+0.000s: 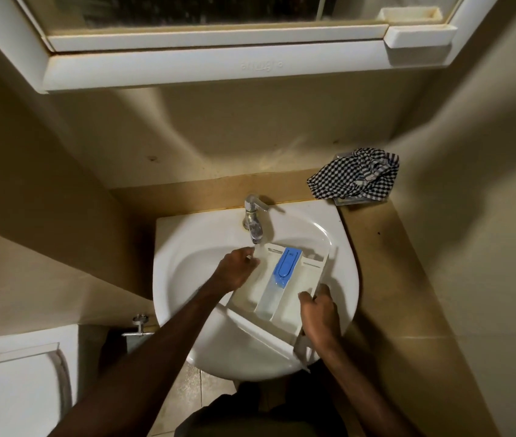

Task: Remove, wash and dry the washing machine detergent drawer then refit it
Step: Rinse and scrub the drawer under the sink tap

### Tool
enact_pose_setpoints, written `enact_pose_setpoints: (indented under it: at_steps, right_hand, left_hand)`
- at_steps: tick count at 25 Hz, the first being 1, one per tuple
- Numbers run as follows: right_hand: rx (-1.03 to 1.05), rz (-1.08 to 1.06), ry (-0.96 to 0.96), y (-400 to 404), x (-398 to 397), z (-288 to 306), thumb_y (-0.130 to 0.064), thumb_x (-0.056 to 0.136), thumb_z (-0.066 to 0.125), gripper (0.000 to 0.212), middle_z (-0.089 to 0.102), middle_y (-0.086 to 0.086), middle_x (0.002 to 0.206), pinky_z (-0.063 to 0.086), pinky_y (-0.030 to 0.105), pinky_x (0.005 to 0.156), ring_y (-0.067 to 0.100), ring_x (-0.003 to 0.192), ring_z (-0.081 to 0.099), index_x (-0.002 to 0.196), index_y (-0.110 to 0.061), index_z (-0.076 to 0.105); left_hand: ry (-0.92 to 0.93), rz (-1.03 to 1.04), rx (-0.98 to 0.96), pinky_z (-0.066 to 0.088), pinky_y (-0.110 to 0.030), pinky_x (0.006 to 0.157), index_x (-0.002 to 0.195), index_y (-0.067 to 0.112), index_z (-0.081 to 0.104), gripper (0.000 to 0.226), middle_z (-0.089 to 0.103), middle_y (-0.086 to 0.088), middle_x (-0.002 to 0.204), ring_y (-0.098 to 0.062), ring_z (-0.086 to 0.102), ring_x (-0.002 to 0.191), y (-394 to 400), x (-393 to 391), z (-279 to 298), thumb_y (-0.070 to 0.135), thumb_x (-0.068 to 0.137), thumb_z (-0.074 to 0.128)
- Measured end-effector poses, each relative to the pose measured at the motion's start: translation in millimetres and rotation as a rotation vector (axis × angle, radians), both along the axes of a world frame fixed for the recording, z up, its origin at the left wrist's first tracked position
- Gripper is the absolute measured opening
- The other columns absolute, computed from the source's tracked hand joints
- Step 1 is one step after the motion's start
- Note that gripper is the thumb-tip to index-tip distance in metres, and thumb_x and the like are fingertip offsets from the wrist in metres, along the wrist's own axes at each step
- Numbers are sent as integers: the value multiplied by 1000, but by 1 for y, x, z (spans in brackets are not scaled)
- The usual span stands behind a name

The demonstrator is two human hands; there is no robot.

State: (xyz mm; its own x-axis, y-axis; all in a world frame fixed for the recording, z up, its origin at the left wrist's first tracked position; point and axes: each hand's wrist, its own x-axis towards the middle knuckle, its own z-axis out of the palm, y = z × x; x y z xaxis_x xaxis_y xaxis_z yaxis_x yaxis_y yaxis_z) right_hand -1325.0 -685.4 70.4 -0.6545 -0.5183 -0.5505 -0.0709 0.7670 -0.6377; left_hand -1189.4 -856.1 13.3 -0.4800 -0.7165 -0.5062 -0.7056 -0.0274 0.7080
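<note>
1. Right now the white detergent drawer (281,298) lies tilted across the bowl of the white sink (187,269), its far end under the tap and its front panel hanging over the sink's near rim.
2. Its middle compartment carries a blue insert (286,262), with open white compartments on either side.
3. At the far end, the left hand (237,270) rests on the drawer's left side; its fingers (252,263) are curled round the drawer's far left corner, right beside the falling water.
4. On the other side, the right hand (320,313) grips the drawer's right wall near the front panel, thumb inside the compartment and fingers wrapped round the outer edge.
5. Above them, the chrome tap (254,220) stands at the back of the sink, and a stream of water (258,250) runs from its spout onto the drawer's far left corner.
6. To the right, a black-and-white checked cloth (356,178) lies bunched on a small holder at the back of the brown tabletop (386,247), well apart from the drawer.
7. Overhead, a white mirror cabinet (218,64) hangs on the wall.
8. Down at the lower left sits a white toilet (13,389), with a metal valve (139,324) on the wall between it and the sink.
</note>
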Motion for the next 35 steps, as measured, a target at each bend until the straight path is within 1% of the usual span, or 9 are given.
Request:
enact_pose_setpoints:
  at_steps: [5,9,12,17,21,25,28,32,35]
  right_hand:
    - [-21,21,-7,-4,22,-7,-24,95,57,26,71,12,114,60,50,85,34,99,70,117,-16,47]
    - [-8,15,-20,-3,29,-9,-23,95,56,28,70,14,118,60,52,86,36,102,70,120,-15,47]
    - [16,50,-15,-2,33,-7,-25,95,56,36,68,13,125,58,50,92,35,109,68,128,-15,46]
    - [41,72,21,-5,30,-6,-19,97,54,30,67,16,126,55,49,94,39,113,65,125,-12,44]
    - [33,87,41,-11,28,-7,-15,96,53,27,67,19,125,54,51,95,42,113,64,119,-12,40]
    - [9,51,1,-10,27,-9,-10,97,53,23,65,18,128,55,47,96,40,115,63,114,-14,39]
    - [-22,31,-37,-8,27,-12,-10,95,54,24,65,16,127,58,51,92,36,111,65,113,-16,39]
    - [-25,51,-9,-9,30,-15,-11,93,54,25,66,17,124,56,52,95,39,112,64,114,-14,40]
    - [-46,26,-25,-9,27,-14,-10,94,54,25,66,16,125,56,49,95,37,112,65,116,-13,42]
  left_hand:
    - [-8,7,-181,38,-31,72,108,4,64,33,73,-18,105,-39,67,99,-15,-17,-6,32,107,47]
    - [-50,-21,-366,41,-33,68,107,-1,67,40,73,-23,104,-43,68,95,-18,-21,-11,35,106,49]
    - [-128,69,-451,42,-33,68,108,3,70,41,75,-20,102,-41,69,93,-9,-29,-14,40,105,52]
    - [-93,113,-404,49,-40,78,116,4,68,28,73,-21,113,-43,66,102,-14,-31,-10,25,104,53]
    - [-67,103,-372,41,-33,75,114,3,64,20,72,-21,112,-43,65,101,-14,-25,-9,12,103,49]
    - [-43,128,-504,42,-35,68,105,3,69,21,75,-20,100,-43,67,89,-10,-26,-11,22,100,60]
    - [-12,206,-443,39,-32,64,99,6,72,31,76,-17,92,-40,66,82,-8,-29,-11,35,100,62]
    - [-13,44,-314,42,-30,72,117,8,70,22,73,-18,109,-33,64,89,-19,-18,-18,18,100,61]
    - [85,-1,-150,55,-36,86,128,12,63,41,71,-8,121,-27,65,100,-13,-5,-17,3,89,70]
